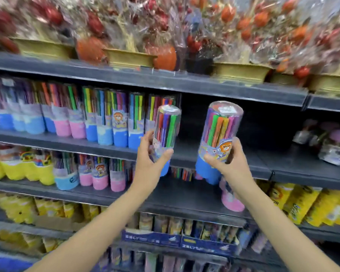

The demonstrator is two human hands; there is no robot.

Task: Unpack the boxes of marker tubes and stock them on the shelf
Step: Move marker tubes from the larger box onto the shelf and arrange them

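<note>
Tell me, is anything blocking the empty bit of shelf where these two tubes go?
Nothing visible blocks it. The left hand grips one marker tube, the right hand another; the dark gap on the shelf behind them looks open.

Both hands hold marker tubes before the shelf.

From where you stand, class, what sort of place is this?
Most likely a shop's stationery aisle. Dark shelves carry rows of identical marker tubes, wrapped ornaments in gold pots sit above, and both hands hold tubes ready for stocking.
</note>
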